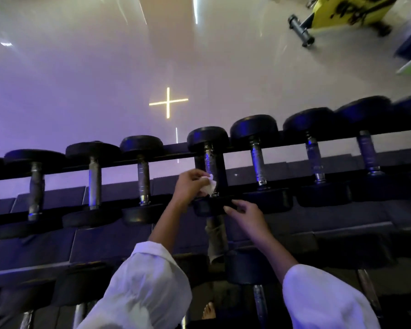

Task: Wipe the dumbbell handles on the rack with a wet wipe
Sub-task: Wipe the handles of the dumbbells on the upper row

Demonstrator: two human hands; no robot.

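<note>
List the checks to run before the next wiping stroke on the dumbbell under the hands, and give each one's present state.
1. Wipe held: ok, the left hand pinches the wet wipe.
2. Wipe on target: ok, it touches the near end of the dumbbell handle.
3. Dumbbell steadied: ok, the right hand touches its near head.
4. Dumbbell seated on the rack: ok.
5. Wipe wet enough: cannot tell.
</note>
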